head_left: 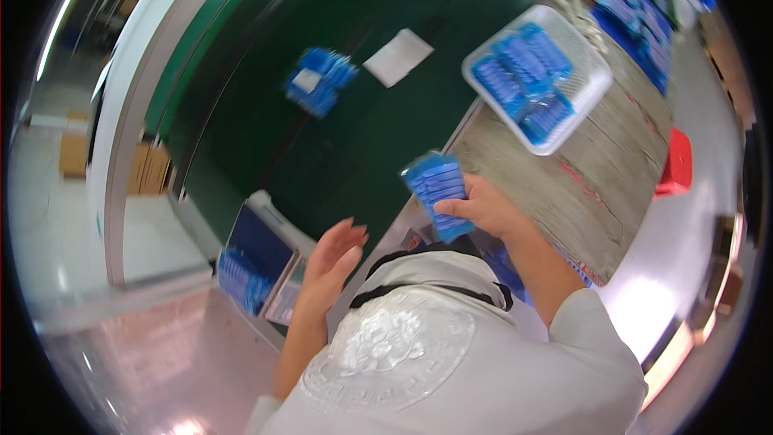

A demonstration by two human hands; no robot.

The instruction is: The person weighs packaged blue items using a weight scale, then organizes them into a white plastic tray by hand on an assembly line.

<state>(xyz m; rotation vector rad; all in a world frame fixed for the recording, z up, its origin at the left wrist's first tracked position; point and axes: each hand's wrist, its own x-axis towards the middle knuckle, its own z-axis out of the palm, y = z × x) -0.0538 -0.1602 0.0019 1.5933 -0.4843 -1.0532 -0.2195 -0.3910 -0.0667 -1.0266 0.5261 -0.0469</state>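
Note:
My right hand point(481, 208) grips a clear plastic packet of blue sticks point(437, 185), thumb across its front, just in front of my body. The exact kind of the blue pieces is too blurred to tell. To the left, my left hand point(332, 256) is raised with its fingers stretched out and nothing in it, near the edge of the green conveyor belt point(354, 153). Farther along the belt lie a small pile of blue packets point(320, 80) with a white slip on top and a white sheet of paper point(398, 57).
A white plastic basket point(592, 109) of similar blue packets stands on the wood-patterned table point(555, 185) at right. A blue tray point(640, 32) with more packets is beyond it, and a red bin point(678, 163) is beside the table. Blue packets point(241, 280) sit in a box at left.

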